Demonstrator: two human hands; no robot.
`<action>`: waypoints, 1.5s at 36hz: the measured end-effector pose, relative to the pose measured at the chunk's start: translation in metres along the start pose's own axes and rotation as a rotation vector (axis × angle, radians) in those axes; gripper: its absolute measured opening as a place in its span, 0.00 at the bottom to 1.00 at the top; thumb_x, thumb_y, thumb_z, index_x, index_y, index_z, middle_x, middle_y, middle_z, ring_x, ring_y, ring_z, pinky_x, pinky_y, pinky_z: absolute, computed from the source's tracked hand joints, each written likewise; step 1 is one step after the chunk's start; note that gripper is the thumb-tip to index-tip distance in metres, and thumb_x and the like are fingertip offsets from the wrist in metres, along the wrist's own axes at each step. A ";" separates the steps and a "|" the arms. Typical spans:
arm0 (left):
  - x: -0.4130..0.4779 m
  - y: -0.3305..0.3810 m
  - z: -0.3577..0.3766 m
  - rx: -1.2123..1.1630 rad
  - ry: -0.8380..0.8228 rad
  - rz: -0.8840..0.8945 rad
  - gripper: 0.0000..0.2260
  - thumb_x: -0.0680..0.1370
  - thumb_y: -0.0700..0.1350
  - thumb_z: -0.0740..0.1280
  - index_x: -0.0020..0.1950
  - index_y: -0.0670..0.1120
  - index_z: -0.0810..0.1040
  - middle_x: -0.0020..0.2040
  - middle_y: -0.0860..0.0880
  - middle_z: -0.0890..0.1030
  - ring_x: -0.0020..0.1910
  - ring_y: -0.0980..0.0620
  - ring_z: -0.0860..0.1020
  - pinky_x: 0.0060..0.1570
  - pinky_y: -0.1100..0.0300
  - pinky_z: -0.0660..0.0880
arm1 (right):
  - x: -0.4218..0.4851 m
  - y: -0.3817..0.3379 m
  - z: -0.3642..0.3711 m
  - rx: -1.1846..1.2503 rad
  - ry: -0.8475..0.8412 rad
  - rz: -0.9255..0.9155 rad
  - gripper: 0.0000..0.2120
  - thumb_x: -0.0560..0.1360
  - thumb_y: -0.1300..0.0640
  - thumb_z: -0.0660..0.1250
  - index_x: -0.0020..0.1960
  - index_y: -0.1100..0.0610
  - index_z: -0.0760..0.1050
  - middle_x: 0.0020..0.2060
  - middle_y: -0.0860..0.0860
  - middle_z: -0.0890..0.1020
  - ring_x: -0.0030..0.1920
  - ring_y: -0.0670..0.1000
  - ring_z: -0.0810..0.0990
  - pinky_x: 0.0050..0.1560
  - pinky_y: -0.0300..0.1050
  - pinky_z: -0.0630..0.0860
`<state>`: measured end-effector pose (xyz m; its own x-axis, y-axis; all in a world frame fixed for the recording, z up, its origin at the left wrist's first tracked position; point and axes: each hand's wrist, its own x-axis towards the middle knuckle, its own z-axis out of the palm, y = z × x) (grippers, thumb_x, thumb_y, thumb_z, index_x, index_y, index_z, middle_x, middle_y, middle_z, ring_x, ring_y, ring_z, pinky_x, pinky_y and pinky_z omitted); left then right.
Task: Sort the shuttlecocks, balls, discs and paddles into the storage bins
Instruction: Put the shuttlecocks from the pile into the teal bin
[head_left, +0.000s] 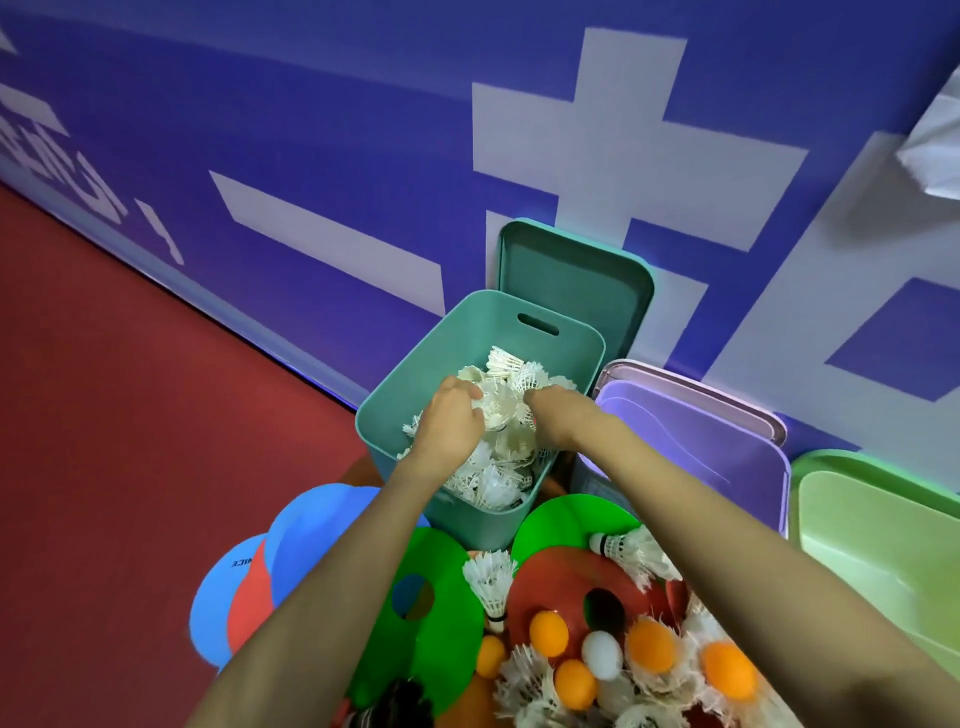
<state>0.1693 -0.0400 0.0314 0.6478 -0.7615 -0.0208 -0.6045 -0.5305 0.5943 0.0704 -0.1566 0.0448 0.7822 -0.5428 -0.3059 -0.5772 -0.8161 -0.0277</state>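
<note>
Both hands reach into a teal storage bin (397, 400). The left hand (448, 418) has its fingers curled round white shuttlecocks (506, 415) heaped beneath them. The right hand (560, 415) has its fingers buried in the same heap, so its grip cannot be told. A purple bin (701, 441) stands just right of the fingers. Nearer the person lie discs (441, 639) and orange balls (549, 632).

One view only, worn on the head, wide-angle. Faces forward and steeply down. Teal bin (410, 384) sits mid-frame, near. Blue wall (311, 130) behind the bin fills the upper frame; red floor (104, 415) left of it.
</note>
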 end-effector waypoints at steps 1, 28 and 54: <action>0.001 0.005 0.002 -0.009 0.003 0.023 0.14 0.79 0.36 0.59 0.64 0.41 0.74 0.66 0.45 0.70 0.57 0.45 0.76 0.58 0.55 0.72 | -0.003 0.005 -0.001 0.006 0.035 0.008 0.14 0.75 0.65 0.60 0.60 0.62 0.70 0.59 0.60 0.76 0.60 0.60 0.75 0.53 0.48 0.73; -0.075 0.058 0.046 -0.005 0.065 0.394 0.13 0.77 0.36 0.60 0.59 0.44 0.76 0.59 0.46 0.75 0.61 0.47 0.71 0.63 0.55 0.65 | -0.138 0.067 0.048 0.435 0.378 0.173 0.13 0.77 0.57 0.63 0.60 0.59 0.74 0.57 0.56 0.77 0.57 0.58 0.75 0.54 0.49 0.73; -0.162 -0.016 0.077 0.435 -0.159 0.097 0.12 0.78 0.34 0.58 0.58 0.47 0.72 0.55 0.48 0.80 0.55 0.46 0.78 0.53 0.56 0.67 | -0.172 0.057 0.105 0.312 0.368 0.332 0.07 0.72 0.63 0.65 0.48 0.58 0.79 0.44 0.57 0.83 0.46 0.62 0.80 0.42 0.50 0.77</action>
<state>0.0383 0.0635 -0.0366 0.5202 -0.8449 -0.1246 -0.8188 -0.5348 0.2084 -0.1216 -0.0892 -0.0038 0.5455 -0.8381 0.0034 -0.8034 -0.5241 -0.2825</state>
